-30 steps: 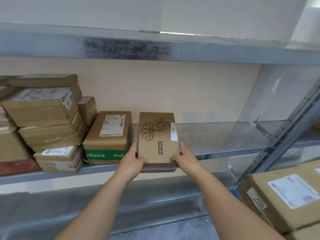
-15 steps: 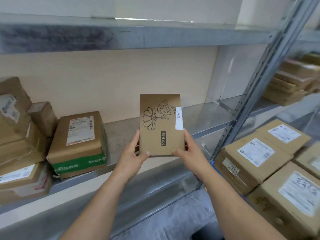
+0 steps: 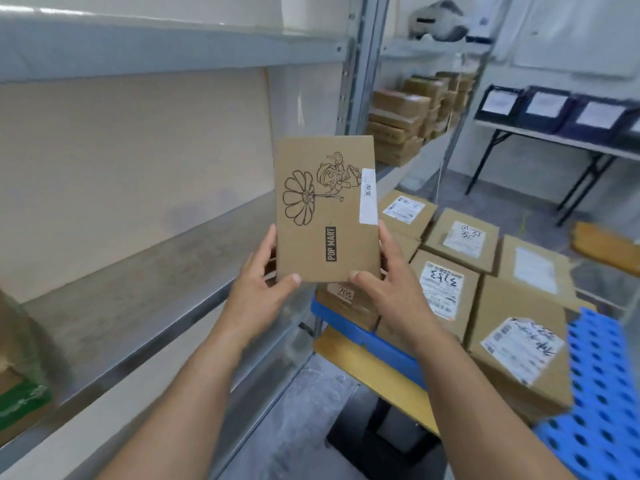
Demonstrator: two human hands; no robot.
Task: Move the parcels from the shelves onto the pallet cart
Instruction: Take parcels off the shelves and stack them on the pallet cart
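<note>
Head camera: holding flat POP MART parcel (image 3: pixel 325 209) upright in mid-air between shelf (image 3: pixel 138 271) and pallet cart (image 3: pixel 606 410), pinching only its lower corners with left hand (image 3: pixel 263 282) and right hand (image 3: pixel 388 285). Possibly risking a slip or forward tip from so low a grip, or clipping the steel upright (image 3: pixel 360 81) when crossing to the stacked boxes (image 3: pixel 446 289).
</note>
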